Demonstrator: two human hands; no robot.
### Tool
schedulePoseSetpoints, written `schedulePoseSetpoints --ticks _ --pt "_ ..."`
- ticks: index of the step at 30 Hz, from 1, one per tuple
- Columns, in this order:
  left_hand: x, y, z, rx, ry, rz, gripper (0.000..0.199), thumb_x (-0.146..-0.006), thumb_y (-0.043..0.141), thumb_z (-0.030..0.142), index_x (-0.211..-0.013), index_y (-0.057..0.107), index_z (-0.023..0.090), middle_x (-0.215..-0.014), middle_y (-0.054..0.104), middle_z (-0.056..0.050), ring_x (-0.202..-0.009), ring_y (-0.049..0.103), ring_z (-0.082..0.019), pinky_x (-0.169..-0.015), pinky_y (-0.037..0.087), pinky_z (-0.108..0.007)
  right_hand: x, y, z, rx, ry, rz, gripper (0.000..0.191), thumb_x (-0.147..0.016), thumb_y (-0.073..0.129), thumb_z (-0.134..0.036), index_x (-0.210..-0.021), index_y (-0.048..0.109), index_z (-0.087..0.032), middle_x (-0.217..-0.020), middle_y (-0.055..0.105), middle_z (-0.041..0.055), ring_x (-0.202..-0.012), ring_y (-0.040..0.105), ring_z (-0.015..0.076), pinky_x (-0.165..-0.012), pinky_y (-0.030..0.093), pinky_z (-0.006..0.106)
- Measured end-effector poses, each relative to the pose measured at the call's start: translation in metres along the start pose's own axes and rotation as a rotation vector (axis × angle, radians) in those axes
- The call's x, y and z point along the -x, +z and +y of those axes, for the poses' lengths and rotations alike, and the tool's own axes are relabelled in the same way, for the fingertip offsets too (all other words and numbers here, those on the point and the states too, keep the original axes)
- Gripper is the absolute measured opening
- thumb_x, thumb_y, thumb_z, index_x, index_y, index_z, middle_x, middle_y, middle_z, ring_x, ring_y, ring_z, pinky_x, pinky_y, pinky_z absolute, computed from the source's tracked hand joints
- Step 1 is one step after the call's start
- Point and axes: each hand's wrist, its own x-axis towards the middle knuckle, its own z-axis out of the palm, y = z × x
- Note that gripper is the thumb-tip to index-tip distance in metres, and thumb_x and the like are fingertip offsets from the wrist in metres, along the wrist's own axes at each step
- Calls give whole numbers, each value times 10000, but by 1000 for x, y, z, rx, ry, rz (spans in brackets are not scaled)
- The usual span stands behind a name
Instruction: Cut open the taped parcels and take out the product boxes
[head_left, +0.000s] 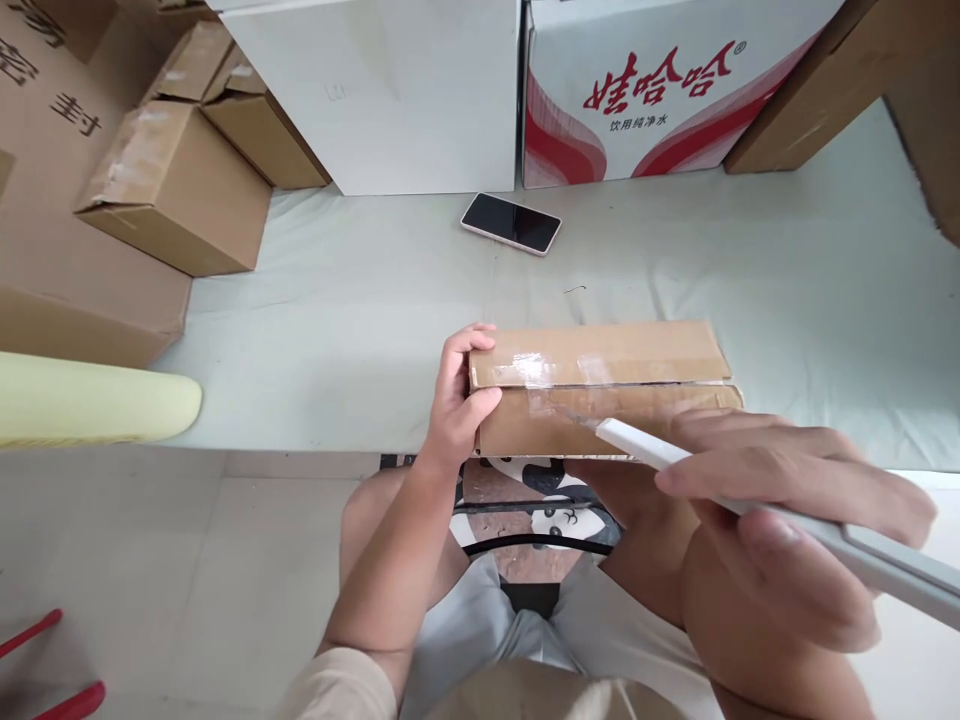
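A small brown cardboard box [630, 352] lies at the front edge of the cloth-covered table, with a seam running along its top and strips of clear tape [529, 370] across it. My left hand [459, 395] grips the box's left end, thumb on the near top part and fingers at the far side. In my right hand [795, 510] is a white utility knife [645, 443], held like a pen. Its thin blade points left, over the near half of the box close to the tape; whether it touches the cardboard I cannot tell.
A phone [511, 223] lies beyond the box. White cartons [427, 100], one with red print [667, 100], stand at the back. Brown boxes [180, 190] are stacked left, and a pale yellow roll [97, 400] juts in at the table's left edge.
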Motion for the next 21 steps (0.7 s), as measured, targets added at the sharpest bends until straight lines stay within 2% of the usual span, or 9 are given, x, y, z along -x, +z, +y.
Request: schedulePoseSetpoints --ticks 4,7,13,18,21 --pt "1 1 0 38 -7 30 439 -802 755 487 -1154 577 295 -1377 553 -86 -1425 474 -363 -1156 438 -513 -2 -2 0 85 -32 40 224 -961 556 -256 -822 728 -222 -478 451 -28 -396 354 137 -432 265 324" --pt "-1 0 -1 43 -2 21 461 -771 786 496 -1131 588 287 -1353 568 -89 -1386 499 -367 -1108 472 -506 -2 -6 2 87 -8 81 205 -950 567 -273 -836 736 -248 -462 425 -35 -386 361 148 -424 269 325" --pt "-2 -1 -1 5 13 36 466 -774 779 519 -1146 613 293 -1352 588 -85 -1349 540 -356 -1062 501 -485 -3 -13 11 103 -56 95 201 -918 559 -248 -866 753 -255 -457 427 -41 -363 349 136 -405 270 309" --pt "-1 0 -1 14 7 53 447 -776 771 485 -1159 630 305 -1349 598 -73 -1334 550 -340 -1052 508 -473 -4 -18 16 68 -85 57 177 -913 582 -227 -874 754 -230 -507 507 -28 -373 406 126 -411 306 302" --pt "-1 0 0 12 8 66 433 -766 766 460 -1148 632 307 -1333 603 -69 -1295 568 -336 -1027 521 -474 -6 -19 20 72 -163 26 188 -925 563 -197 -883 746 -215 -507 478 -38 -367 359 106 -410 262 294"
